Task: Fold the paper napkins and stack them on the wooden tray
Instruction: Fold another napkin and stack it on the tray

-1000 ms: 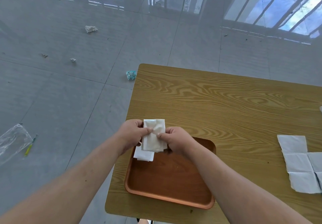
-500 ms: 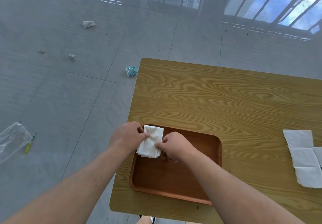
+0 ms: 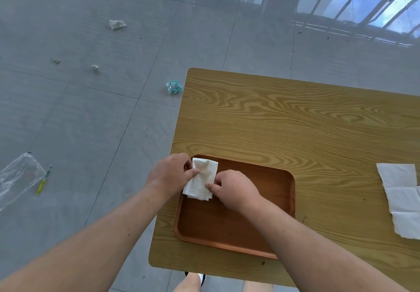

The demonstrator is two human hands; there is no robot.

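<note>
One pale wood-grain surface [image 3: 295, 128]: carries everything.
Brown rounded wooden tray [image 3: 238, 230]: napkin stack [image 3: 197, 197] in its far-left corner.
Unfolded white paper napkins [image 3: 400, 198]: well right of tray.
Hands: left hand [image 3: 169, 176] and right hand [image 3: 231, 189] pinch folded white paper napkin [image 3: 203, 176], just lowered onto that stack; release likely next.

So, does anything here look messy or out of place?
Yes: litter on the floor: crumpled paper, a teal wrapper by the table corner, a clear plastic bag. The napkin stack in the wooden tray sits askew, edges uneven.

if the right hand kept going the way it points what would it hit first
The right hand points left and pinches the folded napkins, so those come first; past them, probably the left hand, though depth is unclear.
</note>
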